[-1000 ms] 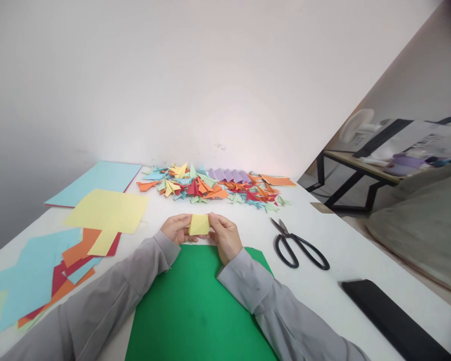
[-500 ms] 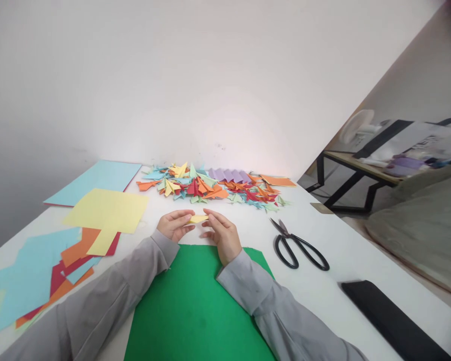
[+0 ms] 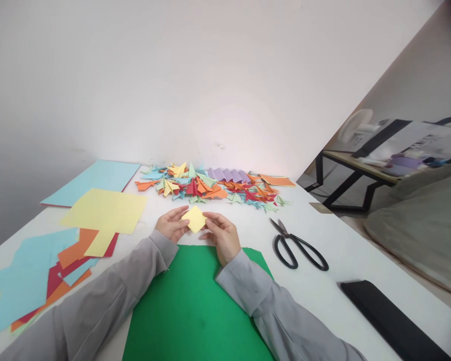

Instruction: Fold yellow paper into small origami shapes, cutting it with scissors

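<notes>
A small yellow paper square (image 3: pixel 194 219) is held up like a diamond, one corner pointing upward. My left hand (image 3: pixel 172 223) pinches its left corner between thumb and fingers. On the opposite corner my right hand (image 3: pixel 223 233) has a similar pinch. Both hands are above the far edge of a green sheet (image 3: pixel 199 301). Behind them lies a heap of small folded paper pieces (image 3: pixel 206 189) in orange, red, yellow, blue and green.
Black-handled scissors (image 3: pixel 296 245) lie partly open on the right, with a long black object (image 3: pixel 391 316) nearer me. Yellow sheets (image 3: pixel 105 210) and blue paper (image 3: pixel 22 276) overlap other offcuts at left. A purple pleated paper (image 3: pixel 229 175) and an orange stack (image 3: pixel 277 180) sit by the wall.
The yellow paper was seen as a narrow, flattened shape between my fingers; now its face shows as a full diamond. My hands stay in nearly the same place.
</notes>
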